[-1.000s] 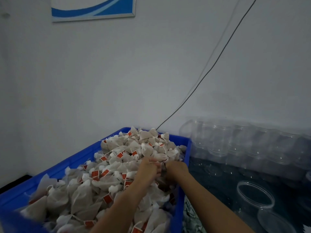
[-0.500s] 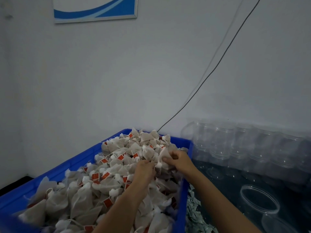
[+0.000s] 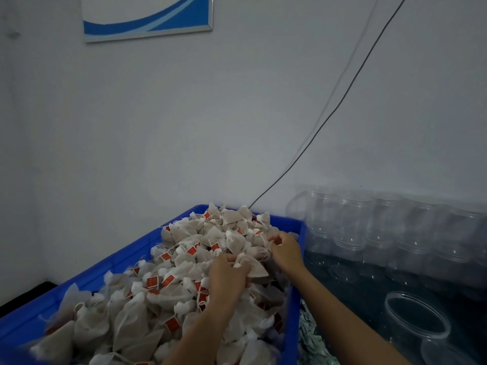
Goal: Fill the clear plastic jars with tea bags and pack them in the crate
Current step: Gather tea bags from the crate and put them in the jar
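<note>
tea bags [image 3: 184, 270] with red tags are heaped in a blue crate [image 3: 126, 262] at the left. a bunch of them is gripped by the left hand [image 3: 228, 275], fingers curled, on top of the heap. one bag near the crate's right wall is pinched by the right hand [image 3: 286, 250]. clear plastic jars [image 3: 382, 227] are stacked at the right by the wall, and one open jar [image 3: 416, 321] is seen nearer.
</note>
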Demonstrator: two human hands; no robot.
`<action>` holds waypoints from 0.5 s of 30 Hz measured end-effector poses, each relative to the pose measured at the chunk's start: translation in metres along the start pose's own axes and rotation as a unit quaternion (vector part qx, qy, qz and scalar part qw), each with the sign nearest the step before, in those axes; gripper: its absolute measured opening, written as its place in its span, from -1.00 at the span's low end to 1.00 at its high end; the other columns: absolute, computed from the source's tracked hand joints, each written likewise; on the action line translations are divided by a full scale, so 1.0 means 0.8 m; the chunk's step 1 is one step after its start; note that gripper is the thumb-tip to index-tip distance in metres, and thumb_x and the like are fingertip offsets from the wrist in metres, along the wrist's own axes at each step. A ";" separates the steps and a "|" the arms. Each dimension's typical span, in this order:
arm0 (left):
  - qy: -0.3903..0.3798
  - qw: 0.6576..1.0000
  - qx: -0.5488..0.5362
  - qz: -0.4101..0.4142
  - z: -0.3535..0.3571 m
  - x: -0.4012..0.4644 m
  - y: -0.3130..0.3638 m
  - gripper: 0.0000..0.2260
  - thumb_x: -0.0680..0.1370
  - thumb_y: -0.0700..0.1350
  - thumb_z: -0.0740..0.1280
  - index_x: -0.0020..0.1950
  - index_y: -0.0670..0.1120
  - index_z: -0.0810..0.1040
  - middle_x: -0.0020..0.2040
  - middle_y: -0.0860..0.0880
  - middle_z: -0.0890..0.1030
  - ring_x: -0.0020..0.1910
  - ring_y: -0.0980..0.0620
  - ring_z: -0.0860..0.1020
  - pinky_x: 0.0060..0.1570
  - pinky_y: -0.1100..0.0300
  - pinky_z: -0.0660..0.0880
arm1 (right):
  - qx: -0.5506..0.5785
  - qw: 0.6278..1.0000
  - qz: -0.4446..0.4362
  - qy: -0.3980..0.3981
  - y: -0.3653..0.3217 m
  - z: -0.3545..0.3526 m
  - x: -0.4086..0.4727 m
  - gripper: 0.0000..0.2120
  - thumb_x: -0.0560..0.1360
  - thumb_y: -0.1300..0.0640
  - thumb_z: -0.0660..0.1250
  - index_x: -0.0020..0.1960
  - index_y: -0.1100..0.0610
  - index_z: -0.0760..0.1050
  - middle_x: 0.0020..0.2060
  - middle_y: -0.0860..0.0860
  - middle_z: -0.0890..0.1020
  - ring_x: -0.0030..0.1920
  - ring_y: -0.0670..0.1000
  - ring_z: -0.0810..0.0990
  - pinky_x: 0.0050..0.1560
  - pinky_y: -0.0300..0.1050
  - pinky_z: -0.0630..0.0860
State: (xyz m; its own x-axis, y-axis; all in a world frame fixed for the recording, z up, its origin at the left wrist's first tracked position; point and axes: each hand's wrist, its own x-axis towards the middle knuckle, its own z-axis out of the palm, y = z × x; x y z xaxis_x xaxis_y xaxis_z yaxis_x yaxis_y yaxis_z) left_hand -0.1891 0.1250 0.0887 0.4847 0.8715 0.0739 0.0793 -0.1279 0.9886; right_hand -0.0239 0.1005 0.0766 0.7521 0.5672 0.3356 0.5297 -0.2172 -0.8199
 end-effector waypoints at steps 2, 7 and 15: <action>0.001 0.997 0.068 0.042 0.001 -0.002 -0.003 -0.85 0.49 -0.25 0.40 -0.21 -0.06 0.49 -0.29 -0.05 0.61 -0.45 0.09 0.53 -0.47 0.35 0.47 | -0.034 0.998 -0.003 -0.059 0.009 0.009 0.011 -0.86 0.57 0.20 0.25 0.12 0.06 0.45 0.02 -0.03 0.52 -0.02 -0.09 0.50 -0.06 -0.31 0.45; -0.024 0.983 0.167 0.073 0.001 -0.004 -0.003 -0.77 0.45 -0.21 0.45 -0.32 0.00 0.48 -0.34 0.01 0.59 -0.40 0.11 0.55 -0.42 0.36 0.47 | -0.182 0.964 -0.046 -0.188 0.017 0.028 0.024 -0.57 0.46 0.01 0.40 0.28 0.07 0.41 0.16 0.01 0.53 0.12 0.00 0.50 0.15 -0.13 0.46; -0.050 0.975 0.191 0.106 0.001 -0.002 -0.007 -0.93 0.46 -0.15 0.47 -0.08 -0.10 0.64 -0.23 0.04 0.60 -0.32 0.20 0.52 -0.40 0.45 0.39 | -0.203 0.975 -0.054 -0.065 0.022 0.029 0.023 -0.94 0.58 0.15 0.24 -0.04 0.10 0.49 -0.12 0.02 0.56 -0.10 -0.04 0.54 0.03 -0.18 0.51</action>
State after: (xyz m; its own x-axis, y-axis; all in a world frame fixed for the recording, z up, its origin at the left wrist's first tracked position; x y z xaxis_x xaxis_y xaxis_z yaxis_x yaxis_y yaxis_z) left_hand -0.1897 0.1238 0.0832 0.6072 0.7576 0.2395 0.2764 -0.4840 0.8303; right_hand -0.0103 0.1256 0.0576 0.6416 0.6945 0.3256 0.7342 -0.4330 -0.5229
